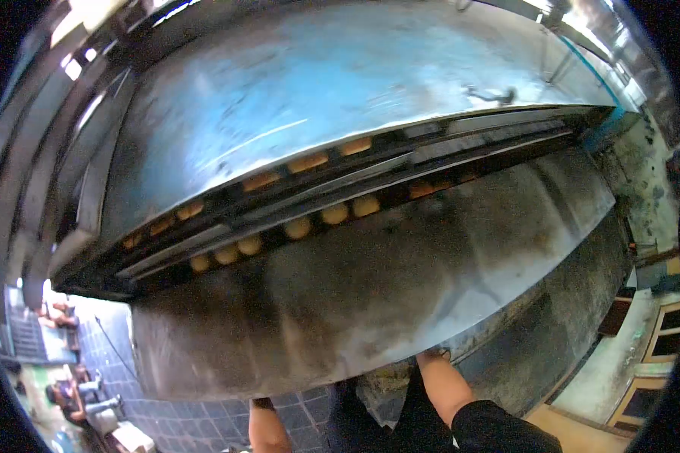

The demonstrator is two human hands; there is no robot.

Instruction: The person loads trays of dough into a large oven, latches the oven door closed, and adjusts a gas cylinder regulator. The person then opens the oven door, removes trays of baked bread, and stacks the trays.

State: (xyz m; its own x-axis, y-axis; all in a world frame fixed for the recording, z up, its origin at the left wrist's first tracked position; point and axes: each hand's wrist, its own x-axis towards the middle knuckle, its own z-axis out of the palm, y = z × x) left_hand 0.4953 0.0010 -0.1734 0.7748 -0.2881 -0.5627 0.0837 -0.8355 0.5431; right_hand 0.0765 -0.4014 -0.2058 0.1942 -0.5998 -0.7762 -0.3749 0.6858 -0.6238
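A wide, soot-stained metal oven door slopes down towards me from a long oven opening. At its lower right edge is my right hand, mostly hidden, with the bare forearm below it. My left hand reaches the same edge further left, its fingers out of sight beneath the metal. Whether either hand's fingers are closed on the edge does not show. Inside the opening, several round buns stand in the lower row. Browned bread shows in the row above.
A blue-grey metal hood slants above the opening. Dark slats line the left side. At the lower left, a person sits near a white box on the tiled floor. Wooden frames lie at the right.
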